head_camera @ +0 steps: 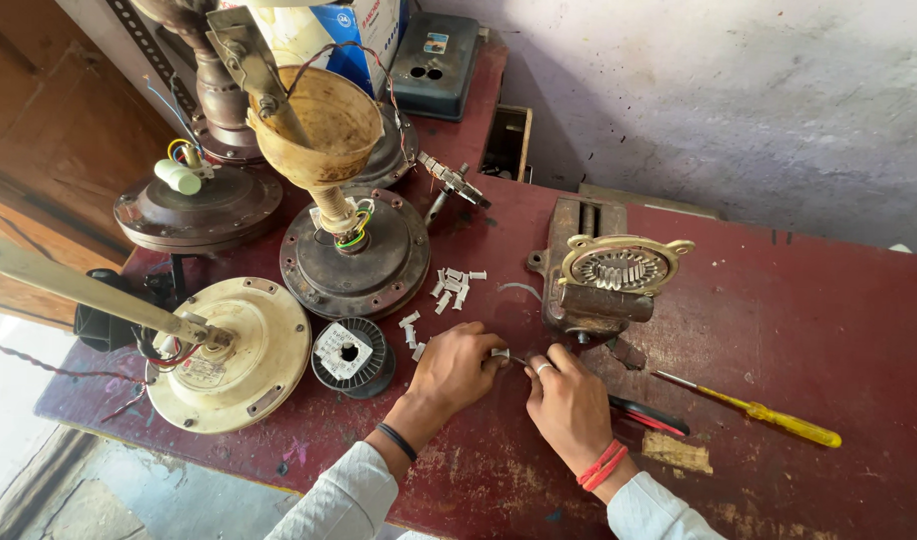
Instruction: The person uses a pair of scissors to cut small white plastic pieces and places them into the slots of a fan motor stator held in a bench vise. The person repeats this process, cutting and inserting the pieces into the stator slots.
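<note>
We saw the left hand (457, 365) pinching a small white sleeve (500, 352) in its grip, the sleeve lying between both hands on the red surface (799, 330), the right hand (569, 400) nipping a wire at its end.

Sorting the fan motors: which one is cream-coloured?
The cream fan motor nearest the left hand, at the table's front-left edge; the others are dark brown.
</note>
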